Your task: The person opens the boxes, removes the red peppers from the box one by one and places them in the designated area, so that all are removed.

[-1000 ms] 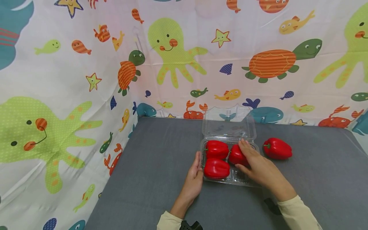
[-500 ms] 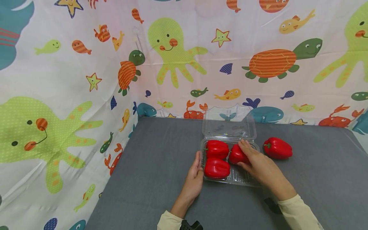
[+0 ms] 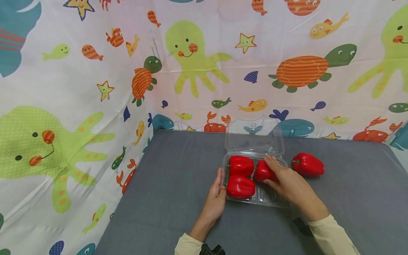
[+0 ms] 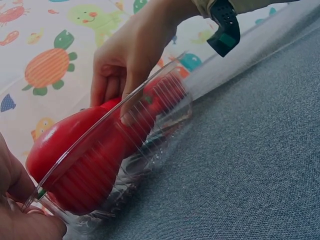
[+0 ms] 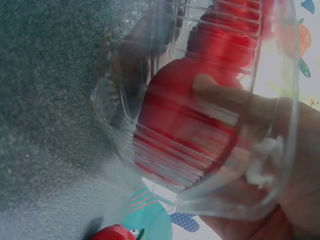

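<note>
Pepper (image 3: 262, 171) in right grip (image 3: 291, 184): stem (image 3: 255, 168) left, axis left-right.

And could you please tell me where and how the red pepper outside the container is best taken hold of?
I'd grip the loose red pepper across its rounded middle, coming from above and squeezing its near and far sides. It lies on its side, its stem pointing left towards the open clear container, so those flanks look free, whereas the stem end seems more cramped.
</note>
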`<state>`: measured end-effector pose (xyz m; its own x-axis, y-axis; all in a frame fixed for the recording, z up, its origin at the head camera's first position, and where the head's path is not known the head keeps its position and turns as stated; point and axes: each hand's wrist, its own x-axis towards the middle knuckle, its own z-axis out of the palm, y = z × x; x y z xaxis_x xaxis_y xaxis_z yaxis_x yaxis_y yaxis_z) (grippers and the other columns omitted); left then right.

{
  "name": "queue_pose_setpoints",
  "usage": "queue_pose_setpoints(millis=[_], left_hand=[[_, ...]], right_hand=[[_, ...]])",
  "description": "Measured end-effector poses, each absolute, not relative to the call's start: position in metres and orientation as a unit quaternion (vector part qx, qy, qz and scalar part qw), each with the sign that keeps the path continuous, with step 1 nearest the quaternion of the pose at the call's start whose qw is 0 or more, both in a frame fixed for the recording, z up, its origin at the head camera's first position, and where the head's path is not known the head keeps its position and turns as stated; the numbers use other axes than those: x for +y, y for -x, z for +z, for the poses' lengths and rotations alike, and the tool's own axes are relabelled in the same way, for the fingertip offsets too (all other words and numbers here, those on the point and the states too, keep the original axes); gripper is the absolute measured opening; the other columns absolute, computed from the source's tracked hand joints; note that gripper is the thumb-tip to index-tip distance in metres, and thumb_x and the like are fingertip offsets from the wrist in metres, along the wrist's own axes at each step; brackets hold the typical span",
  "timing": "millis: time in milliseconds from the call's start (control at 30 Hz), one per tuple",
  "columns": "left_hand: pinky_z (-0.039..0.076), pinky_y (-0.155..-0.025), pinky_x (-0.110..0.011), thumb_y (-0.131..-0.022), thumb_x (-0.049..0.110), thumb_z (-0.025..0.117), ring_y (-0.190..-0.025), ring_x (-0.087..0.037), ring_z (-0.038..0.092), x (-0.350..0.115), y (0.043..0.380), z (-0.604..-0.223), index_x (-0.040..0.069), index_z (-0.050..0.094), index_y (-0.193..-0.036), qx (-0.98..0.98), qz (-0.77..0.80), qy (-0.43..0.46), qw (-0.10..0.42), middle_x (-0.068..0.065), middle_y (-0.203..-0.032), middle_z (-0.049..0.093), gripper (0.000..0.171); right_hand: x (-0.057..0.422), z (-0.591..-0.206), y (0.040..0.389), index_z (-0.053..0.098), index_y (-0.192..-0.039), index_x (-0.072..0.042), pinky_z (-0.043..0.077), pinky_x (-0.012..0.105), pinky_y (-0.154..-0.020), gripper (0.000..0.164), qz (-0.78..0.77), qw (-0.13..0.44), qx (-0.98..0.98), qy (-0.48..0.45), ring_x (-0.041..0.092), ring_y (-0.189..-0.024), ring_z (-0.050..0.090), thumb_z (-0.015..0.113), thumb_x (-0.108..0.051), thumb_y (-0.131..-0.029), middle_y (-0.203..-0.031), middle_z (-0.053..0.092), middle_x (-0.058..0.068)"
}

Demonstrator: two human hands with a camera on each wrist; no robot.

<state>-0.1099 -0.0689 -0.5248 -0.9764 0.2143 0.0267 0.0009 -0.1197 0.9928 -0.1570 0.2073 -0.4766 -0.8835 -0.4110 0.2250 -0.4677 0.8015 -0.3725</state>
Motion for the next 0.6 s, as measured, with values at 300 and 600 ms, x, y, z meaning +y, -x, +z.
queue_pose_setpoints(millis=[300,600], left_hand=[[0.016,-0.128,-0.040,-0.108,-0.004,0.032,-0.164,-0.024,0.005,-0.0688,0.1089,-0.5248,0.006,0.003,-0.170,0.659,0.744,-0.082,0.070,-0.004,-0.178,0.007,0.069],[0.015,-0.128,-0.035,-0.108,-0.005,0.031,-0.164,-0.023,0.006,-0.0668,0.1089,-0.5245,0.006,0.005,-0.170,0.657,0.747,-0.077,0.065,-0.004,-0.178,0.009,0.068]], right_hand=[[0.2029,-0.4690,0.1545,0.050,-0.154,0.004,0.052,0.063,-0.101,0.087,0.199,0.060,-0.953,-0.220,0.048,-0.139,0.053,0.093,-0.018,-0.081,-0.152,0.055,0.026],[0.2003,-0.4664,0.1531,0.051,-0.153,0.004,0.056,0.061,-0.095,0.087,0.188,0.069,-0.955,-0.218,0.047,-0.137,0.055,0.093,-0.018,-0.080,-0.151,0.056,0.026]])
